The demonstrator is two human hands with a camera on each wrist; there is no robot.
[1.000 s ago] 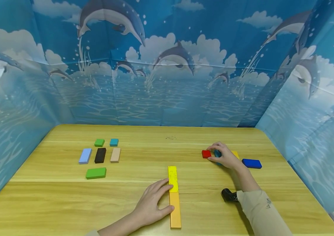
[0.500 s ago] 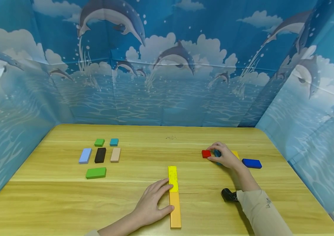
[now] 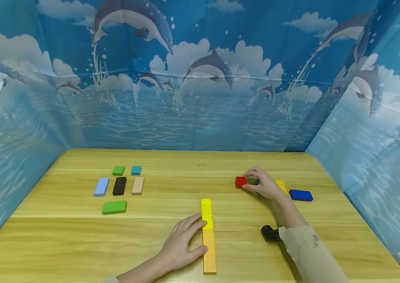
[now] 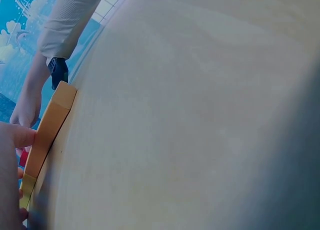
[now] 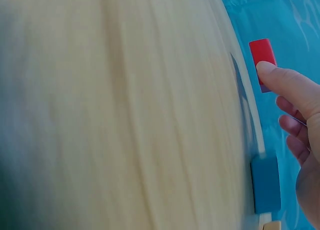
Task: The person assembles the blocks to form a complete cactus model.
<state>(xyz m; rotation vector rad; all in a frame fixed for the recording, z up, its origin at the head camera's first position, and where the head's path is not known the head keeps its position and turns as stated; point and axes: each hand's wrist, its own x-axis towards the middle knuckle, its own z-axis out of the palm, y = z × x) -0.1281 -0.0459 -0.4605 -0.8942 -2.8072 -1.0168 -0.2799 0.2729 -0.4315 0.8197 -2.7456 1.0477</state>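
A small red block is pinched between the thumb and fingers of my right hand. In the right wrist view the red block hangs off the table, the thumb against its face. Beneath that hand stands a teal block, mostly hidden in the head view. My left hand rests beside two long blocks laid end to end, a bright yellow block and an orange block. Its fingertips touch the yellow block's left side; its thumb touches the orange one.
A yellow block and a dark blue block lie right of the right hand. At left are a green block, light blue block, black block, beige block and others. Dolphin-print curtains edge the table.
The right hand has lifted the red block and moved it slightly left, uncovering more of the yellow block behind. The left hand stays at the yellow and orange blocks.
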